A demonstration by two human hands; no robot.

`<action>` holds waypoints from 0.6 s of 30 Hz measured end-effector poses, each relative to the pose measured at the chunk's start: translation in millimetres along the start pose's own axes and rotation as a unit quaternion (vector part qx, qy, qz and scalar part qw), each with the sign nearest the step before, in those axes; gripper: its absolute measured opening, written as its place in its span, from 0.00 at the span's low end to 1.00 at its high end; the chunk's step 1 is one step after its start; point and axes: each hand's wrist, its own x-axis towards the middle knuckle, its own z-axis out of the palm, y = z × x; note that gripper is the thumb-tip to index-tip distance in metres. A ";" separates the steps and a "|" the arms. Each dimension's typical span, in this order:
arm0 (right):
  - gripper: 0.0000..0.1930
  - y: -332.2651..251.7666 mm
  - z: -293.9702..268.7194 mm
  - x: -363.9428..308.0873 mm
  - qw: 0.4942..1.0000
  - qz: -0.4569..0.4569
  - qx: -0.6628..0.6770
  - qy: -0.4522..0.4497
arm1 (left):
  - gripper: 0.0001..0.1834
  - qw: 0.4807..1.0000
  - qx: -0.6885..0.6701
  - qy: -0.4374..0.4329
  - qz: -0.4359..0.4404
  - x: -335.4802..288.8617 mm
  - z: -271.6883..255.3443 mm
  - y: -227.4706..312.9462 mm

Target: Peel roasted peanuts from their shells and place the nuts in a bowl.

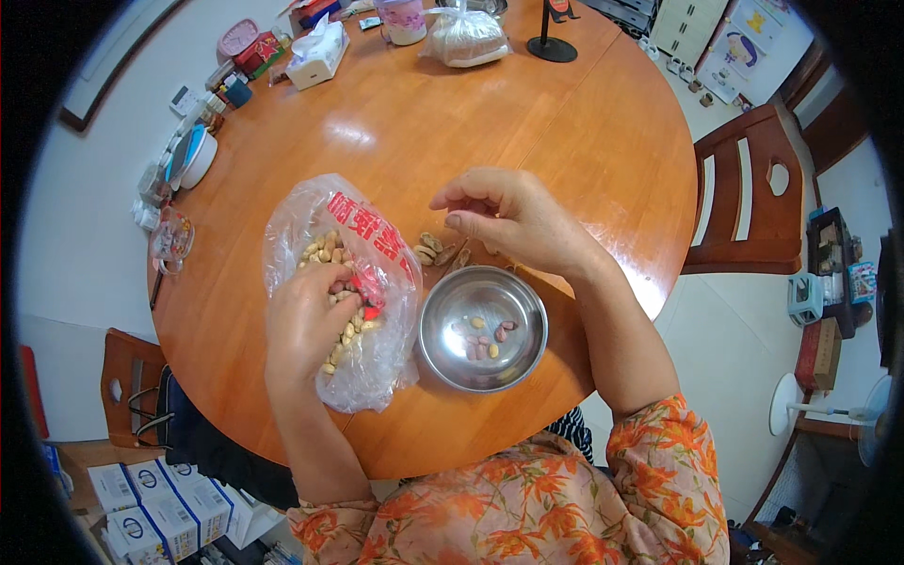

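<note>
A clear plastic bag (377, 381) with red print lies on the table, its mouth spread over a heap of unshelled peanuts (327, 249). My left hand (306, 315) reaches into it, fingers bent and closed around a peanut among the others. To the right stands a round steel bowl (443, 363) with several shelled peanut kernels (483, 348) on its bottom. My right hand (499, 209) hovers beyond the bowl, fingers curved, thumb apart from the forefinger, with nothing visible between them. Below it, peanut shells (429, 248) lie on the table between bag and bowl.
The round wooden table (565, 122) carries a tissue box (318, 55), a tied plastic bag (466, 38) and a black stand (551, 47) at its far side. Jars and a white tub (196, 162) line the left edge. A wooden chair (749, 198) stands at the right.
</note>
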 end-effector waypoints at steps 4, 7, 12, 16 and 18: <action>0.10 -0.3 3.5 -1.2 1.000 -0.023 0.011 -0.010 | 0.11 1.000 0.005 0.014 0.014 2.2 6.4 -1.9; 0.07 -3.6 2.1 -2.1 1.000 -0.017 0.019 0.000 | 0.10 1.000 -0.012 0.020 -0.002 2.5 6.8 0.1; 0.02 -8.2 -11.3 -10.1 0.965 -0.076 0.018 -0.248 | 0.09 0.999 -0.026 0.018 -0.018 1.4 4.9 1.7; 0.02 -27.8 -5.9 -22.4 0.928 -0.255 -0.162 -0.217 | 0.09 0.999 -0.046 0.022 -0.011 2.9 4.6 3.4; 0.03 -46.4 3.0 -28.0 0.910 -0.314 -0.189 -0.192 | 0.09 0.999 -0.040 0.032 -0.006 0.7 5.1 -0.8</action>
